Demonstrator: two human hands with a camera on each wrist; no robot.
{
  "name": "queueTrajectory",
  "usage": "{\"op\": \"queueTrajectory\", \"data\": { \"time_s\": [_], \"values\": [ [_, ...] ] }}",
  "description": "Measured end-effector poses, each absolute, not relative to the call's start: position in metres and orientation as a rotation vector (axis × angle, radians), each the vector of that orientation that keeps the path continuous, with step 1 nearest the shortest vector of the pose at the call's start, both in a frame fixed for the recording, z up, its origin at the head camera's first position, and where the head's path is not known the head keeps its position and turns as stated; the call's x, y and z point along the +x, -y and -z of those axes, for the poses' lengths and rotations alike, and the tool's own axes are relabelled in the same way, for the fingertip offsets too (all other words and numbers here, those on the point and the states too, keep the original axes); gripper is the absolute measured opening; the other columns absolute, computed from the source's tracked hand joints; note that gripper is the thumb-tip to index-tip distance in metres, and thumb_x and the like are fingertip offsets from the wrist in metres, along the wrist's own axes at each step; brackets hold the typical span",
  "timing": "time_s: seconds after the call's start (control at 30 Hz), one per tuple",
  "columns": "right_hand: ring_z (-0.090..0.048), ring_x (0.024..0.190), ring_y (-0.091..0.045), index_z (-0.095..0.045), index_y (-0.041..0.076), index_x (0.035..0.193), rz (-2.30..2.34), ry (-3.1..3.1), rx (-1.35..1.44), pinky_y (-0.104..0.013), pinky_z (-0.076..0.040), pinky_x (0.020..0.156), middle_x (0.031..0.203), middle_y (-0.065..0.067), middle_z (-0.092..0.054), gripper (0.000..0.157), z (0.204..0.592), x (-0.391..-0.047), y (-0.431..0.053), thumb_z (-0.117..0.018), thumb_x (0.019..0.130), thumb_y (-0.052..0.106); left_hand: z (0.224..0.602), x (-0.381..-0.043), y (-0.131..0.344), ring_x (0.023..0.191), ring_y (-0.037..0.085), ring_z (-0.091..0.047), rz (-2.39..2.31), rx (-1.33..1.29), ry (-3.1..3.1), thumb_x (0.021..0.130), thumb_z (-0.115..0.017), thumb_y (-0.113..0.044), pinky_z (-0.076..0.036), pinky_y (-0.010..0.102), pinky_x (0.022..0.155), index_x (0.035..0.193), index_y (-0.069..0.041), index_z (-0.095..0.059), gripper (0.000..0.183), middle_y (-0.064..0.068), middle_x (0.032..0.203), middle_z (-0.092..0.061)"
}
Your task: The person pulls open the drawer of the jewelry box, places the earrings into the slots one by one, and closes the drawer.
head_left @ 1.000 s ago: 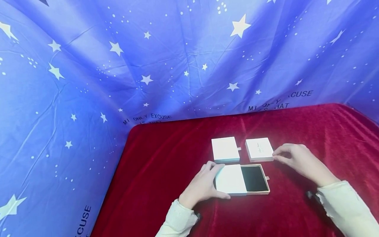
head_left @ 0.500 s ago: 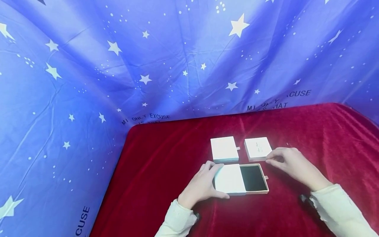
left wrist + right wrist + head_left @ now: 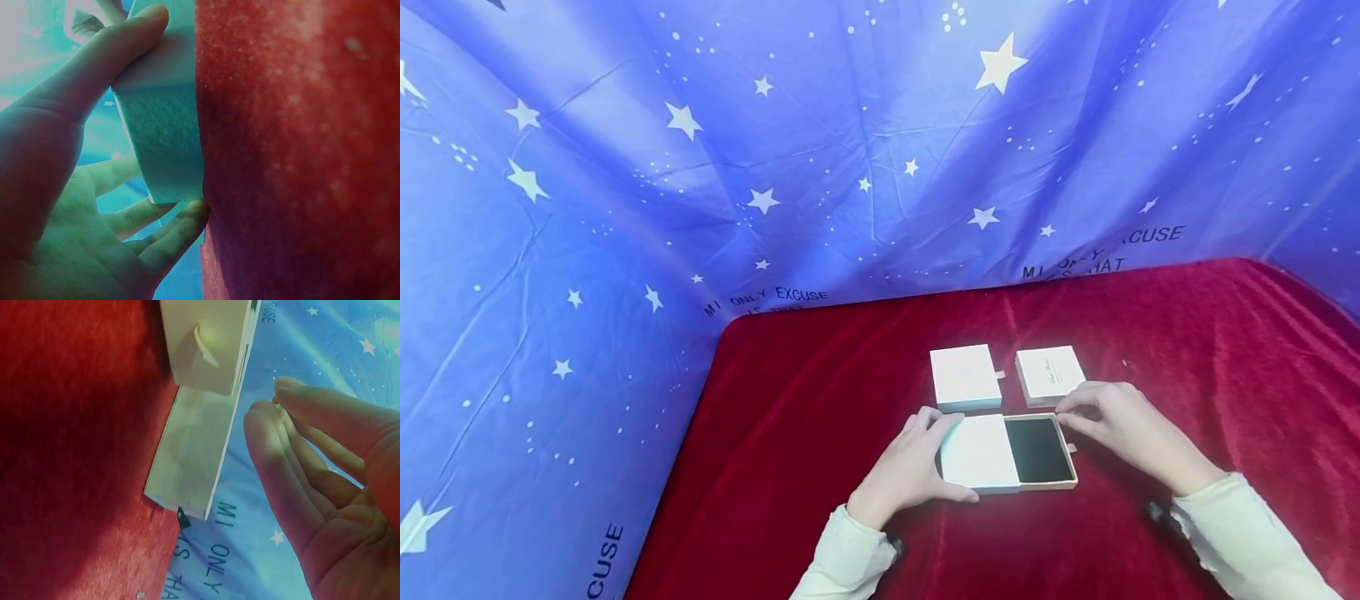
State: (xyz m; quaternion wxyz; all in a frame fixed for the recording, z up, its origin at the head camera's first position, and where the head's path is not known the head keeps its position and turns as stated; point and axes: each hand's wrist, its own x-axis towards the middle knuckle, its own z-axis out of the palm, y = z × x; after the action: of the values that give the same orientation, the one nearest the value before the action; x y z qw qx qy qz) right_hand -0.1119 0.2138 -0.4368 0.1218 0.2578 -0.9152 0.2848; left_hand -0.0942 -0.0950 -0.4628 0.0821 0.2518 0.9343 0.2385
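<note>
My left hand (image 3: 906,471) grips the left end of a white sliding box (image 3: 979,452), its thumb along the near side and fingers at the far side. The drawer (image 3: 1040,450) is pulled out to the right, showing a black lining and a small ribbon tab. In the left wrist view, the thumb (image 3: 134,37) lies on the white box (image 3: 165,144). My right hand (image 3: 1123,425) hovers at the drawer's far right corner, thumb and forefinger pinched together. Between these fingertips, in the right wrist view, a tiny shiny thing (image 3: 275,400) shows, too small to identify.
Behind the drawer box lie two shut white boxes: a plain box (image 3: 964,377) with a tab, and a box (image 3: 1048,375) with printed lettering. A tiny speck-like item (image 3: 1124,362) lies on the red velvet cloth (image 3: 820,400). A blue starry curtain (image 3: 850,150) hangs behind.
My right hand has moved left and nearer, from beside the lettered box to the open drawer's corner. The left hand keeps its hold on the box.
</note>
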Motion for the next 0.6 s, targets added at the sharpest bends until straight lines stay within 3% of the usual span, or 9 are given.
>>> {"op": "queueTrajectory", "data": {
  "time_s": [0.6],
  "values": [
    [-0.059,0.067,-0.001,-0.076,0.014,0.081,-0.830,2.738,0.811,-0.026,-0.052,0.061,0.077,0.009,-0.069,0.012,0.436,-0.109,-0.190,-0.084,0.074,0.008,0.462,-0.093,0.095,0.104,0.008,-0.045,-0.720,0.763,-2.799,0.064,-0.087,-0.058,-0.048,0.019,0.081,0.149,-0.025,-0.043,0.101,-0.007,0.124,-0.047]
  ]
}}
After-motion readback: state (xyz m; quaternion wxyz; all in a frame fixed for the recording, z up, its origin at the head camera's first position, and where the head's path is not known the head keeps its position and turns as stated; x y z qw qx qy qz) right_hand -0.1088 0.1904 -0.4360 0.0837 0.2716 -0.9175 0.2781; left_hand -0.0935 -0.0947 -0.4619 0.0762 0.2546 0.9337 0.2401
